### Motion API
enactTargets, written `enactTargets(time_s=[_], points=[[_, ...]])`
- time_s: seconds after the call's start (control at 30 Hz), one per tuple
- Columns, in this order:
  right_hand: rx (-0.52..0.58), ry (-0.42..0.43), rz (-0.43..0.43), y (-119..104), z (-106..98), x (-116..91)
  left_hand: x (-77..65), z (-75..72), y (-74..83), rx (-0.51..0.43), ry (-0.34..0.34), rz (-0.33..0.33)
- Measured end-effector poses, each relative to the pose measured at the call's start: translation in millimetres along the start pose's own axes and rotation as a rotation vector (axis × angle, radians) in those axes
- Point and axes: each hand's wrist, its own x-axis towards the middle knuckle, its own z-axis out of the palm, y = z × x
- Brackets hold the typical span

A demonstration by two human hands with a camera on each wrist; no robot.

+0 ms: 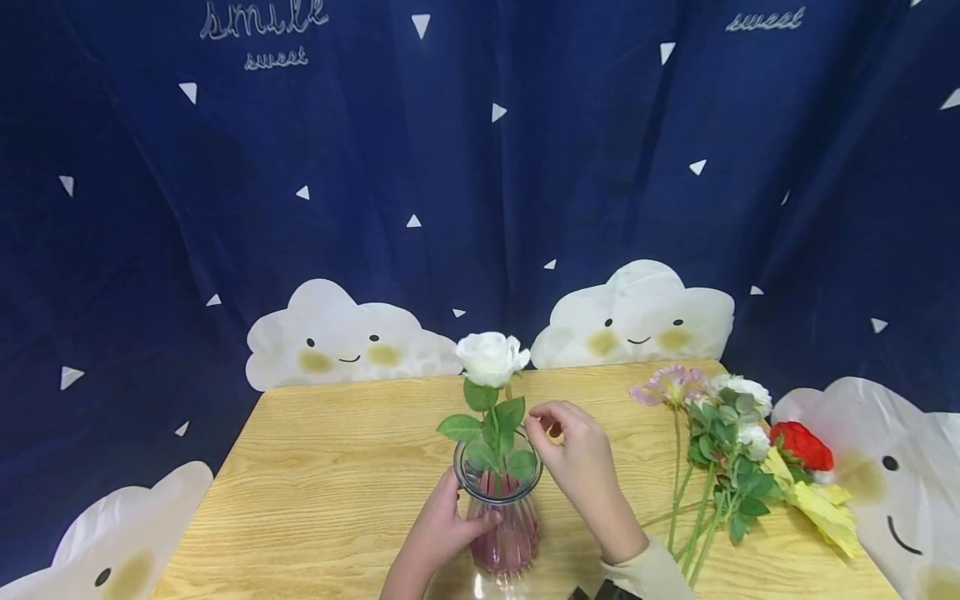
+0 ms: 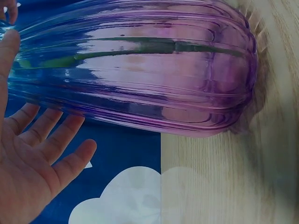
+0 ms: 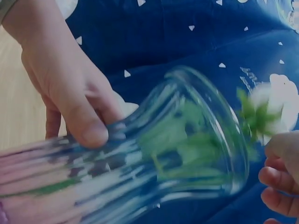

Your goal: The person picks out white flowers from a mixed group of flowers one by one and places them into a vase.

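While the left hand (image 1: 448, 525) clasped the glass vase (image 1: 504, 537) on the counter (image 1: 337, 450), I judged it stiff, slick and breakable, safest gripped below the rim (image 1: 517, 497); whether the right hand (image 1: 579, 454) pinched the white rose's leaves (image 1: 512, 413), I couldn't tell.

We see a plain, pale cream sleeve (image 1: 654, 573) on the right forearm, its edge ending short of the wrist. Beside it shows a black, angular piece (image 1: 617, 592), too cropped for us to identify. Our left hand (image 1: 448, 523) and right hand (image 1: 576, 446) are bare.
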Motion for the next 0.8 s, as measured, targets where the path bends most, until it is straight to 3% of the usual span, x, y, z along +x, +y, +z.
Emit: enactTargets(time_s=[0.43, 0.8], points=[[-0.08, -0.109, 0.242, 39, -10, -2, -0.2, -1.6, 0.5, 0.005, -0.019, -0.023], [-0.161, -0.204, 0.342, 81, -21, -19, -1.1, -2.2, 1.4, 0.013, -0.019, -0.021]])
